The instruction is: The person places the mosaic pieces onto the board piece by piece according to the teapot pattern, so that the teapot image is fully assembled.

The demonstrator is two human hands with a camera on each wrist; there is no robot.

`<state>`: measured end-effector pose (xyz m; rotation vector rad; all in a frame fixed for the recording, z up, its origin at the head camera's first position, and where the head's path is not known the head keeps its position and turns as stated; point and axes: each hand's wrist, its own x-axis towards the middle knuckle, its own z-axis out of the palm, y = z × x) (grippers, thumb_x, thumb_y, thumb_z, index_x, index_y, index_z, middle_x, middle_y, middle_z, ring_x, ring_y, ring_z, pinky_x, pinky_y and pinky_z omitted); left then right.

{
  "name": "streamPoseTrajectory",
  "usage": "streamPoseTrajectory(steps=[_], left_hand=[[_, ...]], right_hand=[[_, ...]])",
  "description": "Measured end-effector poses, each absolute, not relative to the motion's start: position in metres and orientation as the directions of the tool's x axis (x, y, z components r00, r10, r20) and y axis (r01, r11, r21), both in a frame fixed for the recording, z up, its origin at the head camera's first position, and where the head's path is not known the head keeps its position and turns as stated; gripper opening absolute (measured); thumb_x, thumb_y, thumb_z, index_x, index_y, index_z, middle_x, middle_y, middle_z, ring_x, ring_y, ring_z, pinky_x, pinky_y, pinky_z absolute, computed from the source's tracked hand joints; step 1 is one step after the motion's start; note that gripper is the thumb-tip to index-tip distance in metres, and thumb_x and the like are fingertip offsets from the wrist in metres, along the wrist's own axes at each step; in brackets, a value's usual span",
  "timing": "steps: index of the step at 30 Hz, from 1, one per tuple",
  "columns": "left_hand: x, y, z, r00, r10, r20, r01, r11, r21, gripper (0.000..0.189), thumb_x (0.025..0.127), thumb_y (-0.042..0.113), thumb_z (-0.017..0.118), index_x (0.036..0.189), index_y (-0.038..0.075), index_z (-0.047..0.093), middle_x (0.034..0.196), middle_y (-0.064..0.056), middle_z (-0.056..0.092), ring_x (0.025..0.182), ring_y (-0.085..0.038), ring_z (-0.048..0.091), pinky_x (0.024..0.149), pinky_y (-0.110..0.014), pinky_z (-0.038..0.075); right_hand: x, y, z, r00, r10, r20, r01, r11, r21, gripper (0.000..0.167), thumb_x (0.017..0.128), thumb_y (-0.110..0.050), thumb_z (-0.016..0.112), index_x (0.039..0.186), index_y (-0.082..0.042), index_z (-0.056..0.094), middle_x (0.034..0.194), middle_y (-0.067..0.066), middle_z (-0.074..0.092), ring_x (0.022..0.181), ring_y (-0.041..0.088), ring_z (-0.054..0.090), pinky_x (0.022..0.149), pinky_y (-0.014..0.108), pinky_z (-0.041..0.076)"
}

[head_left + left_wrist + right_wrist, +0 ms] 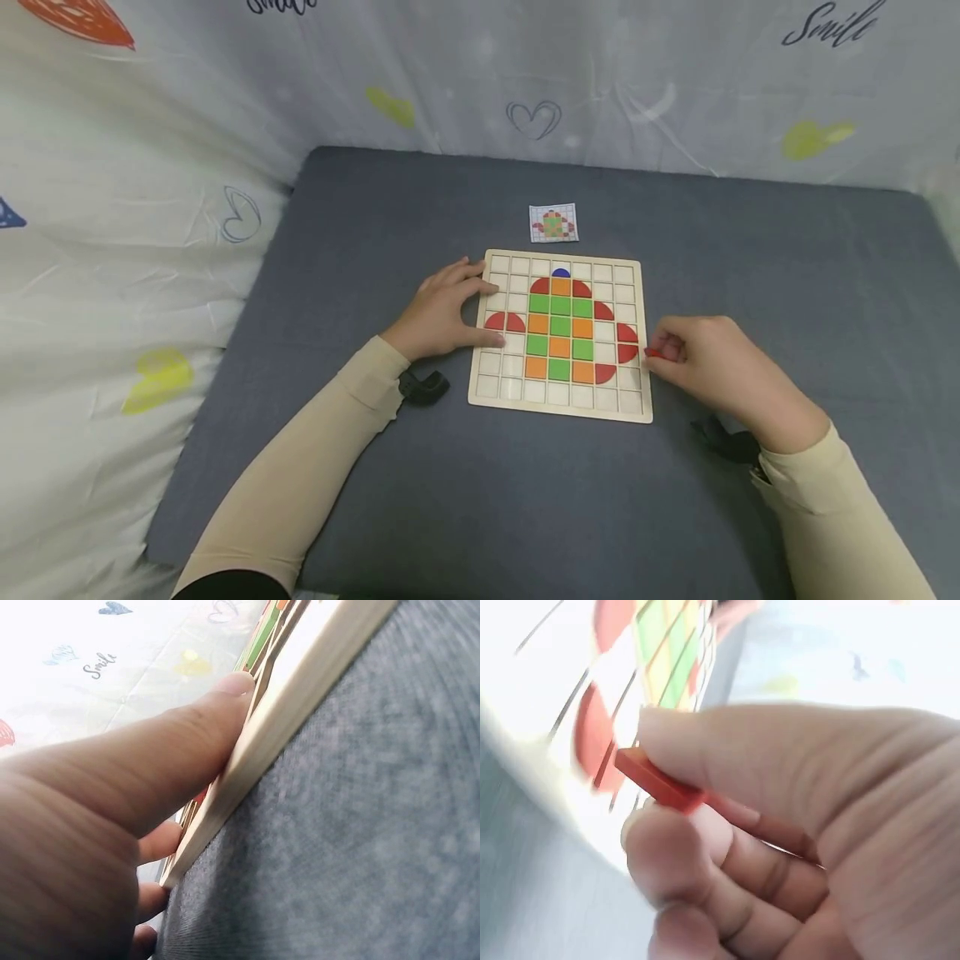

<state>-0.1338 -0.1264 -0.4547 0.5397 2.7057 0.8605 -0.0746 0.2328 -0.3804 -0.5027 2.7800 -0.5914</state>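
Observation:
A wooden grid board (558, 397) lies on the table, holding green and orange squares in a block with red quarter-round pieces and one blue half-round piece (560, 272) around it. My left hand (450, 312) rests at the board's left edge, thumb over the rim near two red pieces (505, 322) and the other fingers farther up the same side. Just off the right edge, my right hand (705, 358) pinches a small red tile (656, 782) between thumb and fingers. Two red quarter-rounds (627, 342) sit on the board close beside those fingertips. The fingers partly hide the held tile's shape.
A small printed card (553, 223) with a similar coloured pattern lies just beyond the board. Grey cloth covers the table (525, 492). A light curtain (465, 75) with printed hearts hangs behind and along the left. Dark straps (425, 387) circle both wrists.

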Motion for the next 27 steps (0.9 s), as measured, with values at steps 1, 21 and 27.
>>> streamPoseTrajectory(steps=[1,21,27], left_hand=[[-0.134,-0.126,-0.455,-0.9,0.418,-0.125,0.269,0.758,0.594,0.083,0.078,0.061,0.088,0.147,0.021,0.063,0.171,-0.002,0.032,0.163,-0.023,0.013,0.13,-0.055,0.013],[-0.132,-0.126,-0.455,-0.896,0.421,-0.138,0.268,0.763,0.588,0.081,0.08,0.061,0.086,0.146,0.022,0.063,0.171,-0.001,0.032,0.162,-0.023,0.014,0.13,-0.056,0.013],[-0.134,-0.127,-0.453,-0.895,0.43,-0.12,0.284,0.755,0.591,0.081,0.08,0.061,0.086,0.147,0.022,0.062,0.171,-0.001,0.032,0.162,-0.023,0.015,0.129,-0.056,0.014]], right_hand=[[-0.077,0.224,-0.38,-0.906,-0.389,-0.166,-0.287,0.854,-0.434,0.014,0.087,-0.012,0.086,0.09,-0.007,0.073,0.071,-0.002,0.062,0.064,0.015,0.053,0.056,0.03,0.045],[-0.093,0.113,-0.394,-0.803,-0.595,-0.031,-0.5,0.701,-0.508,0.003,0.091,-0.005,0.081,0.094,-0.006,0.082,0.084,0.001,0.076,0.078,0.018,0.067,0.074,0.036,0.06],[-0.093,0.101,-0.398,-0.805,-0.594,-0.007,-0.519,0.709,-0.477,0.006,0.091,-0.003,0.08,0.096,-0.004,0.081,0.088,0.004,0.076,0.082,0.021,0.069,0.08,0.038,0.061]])
